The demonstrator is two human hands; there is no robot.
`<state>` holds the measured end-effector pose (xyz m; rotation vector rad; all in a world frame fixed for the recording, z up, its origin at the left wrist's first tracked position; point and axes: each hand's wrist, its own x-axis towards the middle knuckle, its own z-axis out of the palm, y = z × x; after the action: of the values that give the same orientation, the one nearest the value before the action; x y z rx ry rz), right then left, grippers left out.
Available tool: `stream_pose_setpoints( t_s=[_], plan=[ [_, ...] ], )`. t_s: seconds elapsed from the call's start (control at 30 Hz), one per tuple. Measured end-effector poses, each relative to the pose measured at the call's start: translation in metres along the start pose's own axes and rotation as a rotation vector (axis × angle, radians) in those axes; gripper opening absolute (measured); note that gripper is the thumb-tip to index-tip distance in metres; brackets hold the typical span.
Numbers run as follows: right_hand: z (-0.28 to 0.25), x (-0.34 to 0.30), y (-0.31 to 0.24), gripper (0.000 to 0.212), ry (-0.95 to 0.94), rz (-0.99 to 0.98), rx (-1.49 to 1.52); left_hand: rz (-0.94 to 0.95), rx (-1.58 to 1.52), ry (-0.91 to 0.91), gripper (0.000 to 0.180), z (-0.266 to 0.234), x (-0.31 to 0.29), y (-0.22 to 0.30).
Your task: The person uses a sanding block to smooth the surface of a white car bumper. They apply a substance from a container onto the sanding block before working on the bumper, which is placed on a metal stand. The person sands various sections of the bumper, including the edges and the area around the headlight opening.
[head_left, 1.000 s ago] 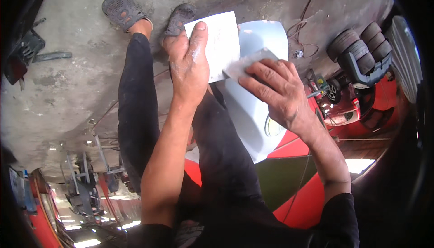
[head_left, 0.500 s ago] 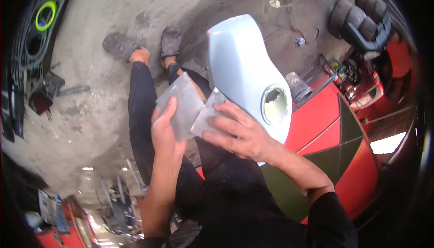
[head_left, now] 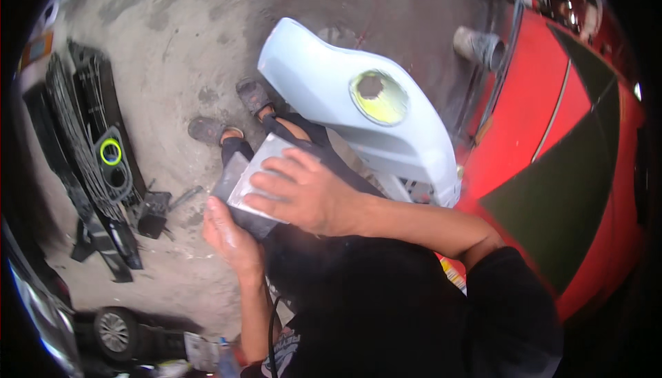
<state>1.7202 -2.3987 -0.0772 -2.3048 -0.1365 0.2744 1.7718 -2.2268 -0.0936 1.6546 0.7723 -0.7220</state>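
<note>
My left hand [head_left: 236,243] is closed around the edge of a flat, dark grey square piece [head_left: 227,179], its thumb at the near side. My right hand [head_left: 314,195] presses a thinner, pale grey flat piece [head_left: 272,149] over the top of it, fingers spread across its face. The two pieces overlap; what they are made of I cannot make out. Just beyond my hands stands a light blue-grey car bumper [head_left: 310,61], curved, with a round opening [head_left: 380,99] that has a yellowish inner wall. My forearm and trousers hide part of its lower edge.
A red car panel [head_left: 517,123] with a dark green patch lies to the right, with a dusty can [head_left: 477,47] beside it. Black grille parts [head_left: 83,130] lie on the concrete floor [head_left: 165,47] at the left. A wheel [head_left: 114,332] shows at lower left.
My right hand has moved left with the pale piece, which now lies across the dark grey one. The view has turned, so the bumper appears tilted and more of the left-hand floor shows.
</note>
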Motion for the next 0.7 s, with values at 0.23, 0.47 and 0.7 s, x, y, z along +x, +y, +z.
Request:
stream_pose_setpoints(
  t_s=[0.23,0.47,0.7],
  plan=[
    [-0.006,-0.054,-0.053,0.039,0.147,0.112,-0.009,0.134,0.046,0.097,0.050,0.004,-0.018,0.036],
    [-0.010,-0.099,-0.102,0.050,0.535,0.250,0.229,0.413,0.042,-0.211,0.046,-0.029,-0.012,0.086],
    [-0.007,-0.116,-0.162,0.057,0.670,0.254,0.026,-0.255,-0.040,-0.595,0.033,-0.026,-0.069,0.063]
  ],
)
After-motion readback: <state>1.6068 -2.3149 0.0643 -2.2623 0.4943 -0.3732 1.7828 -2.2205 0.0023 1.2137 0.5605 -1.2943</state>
